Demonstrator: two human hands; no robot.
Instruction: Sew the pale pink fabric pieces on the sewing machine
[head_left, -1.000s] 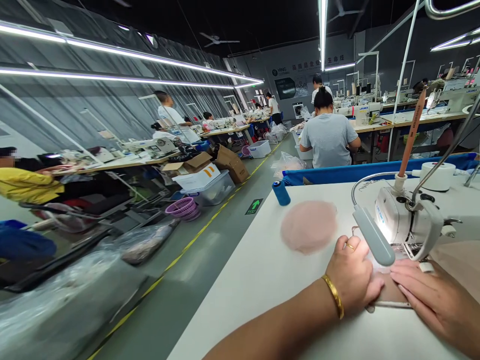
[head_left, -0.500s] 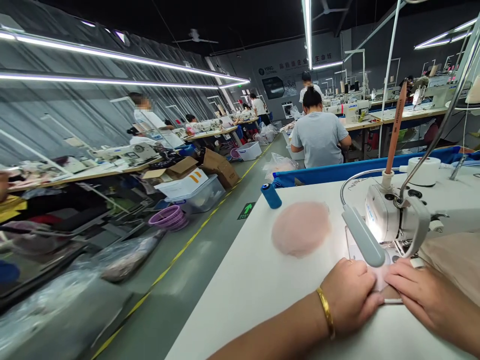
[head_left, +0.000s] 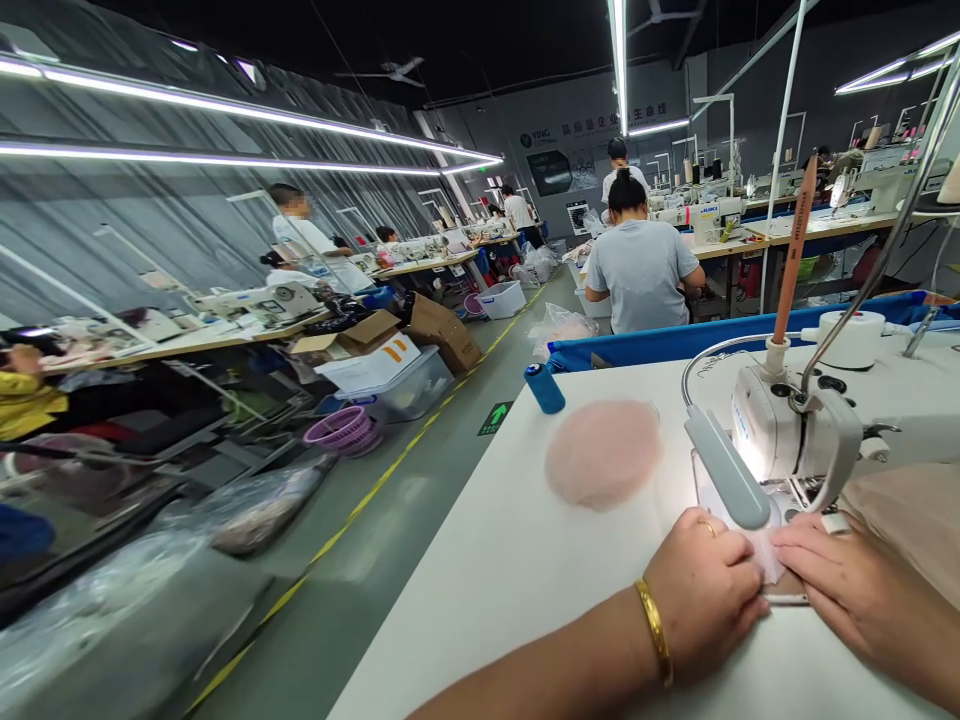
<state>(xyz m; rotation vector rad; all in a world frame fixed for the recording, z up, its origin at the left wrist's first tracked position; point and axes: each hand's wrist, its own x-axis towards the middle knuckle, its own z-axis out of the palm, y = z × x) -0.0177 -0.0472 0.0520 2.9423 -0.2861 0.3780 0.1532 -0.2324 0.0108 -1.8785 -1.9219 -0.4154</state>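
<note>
A sewing machine [head_left: 772,415] with a grey lamp arm [head_left: 727,470] stands at the right of the white table. Below its needle area lies a small piece of pale pink sheer fabric [head_left: 768,558]. My left hand [head_left: 701,590], wearing a gold bracelet and a ring, is closed with curled fingers at the fabric's left edge. From the other side my right hand [head_left: 847,580] holds the fabric against the plate, fingers together beside the presser foot. The undersides of both hands are hidden. More sheer beige fabric [head_left: 911,515] spreads behind my right hand.
A round pink sheer piece [head_left: 604,455] lies on the table [head_left: 480,600], near a blue thread spool [head_left: 544,388]. A white thread cone [head_left: 850,338] and an upright brown pencil [head_left: 795,255] are by the machine. Ahead sits a person in grey [head_left: 637,270]; an aisle runs left.
My left fingers have curled further and shifted slightly, showing the ring. More of the fabric between my hands is visible. The right hand has barely moved, and the view has shifted slightly.
</note>
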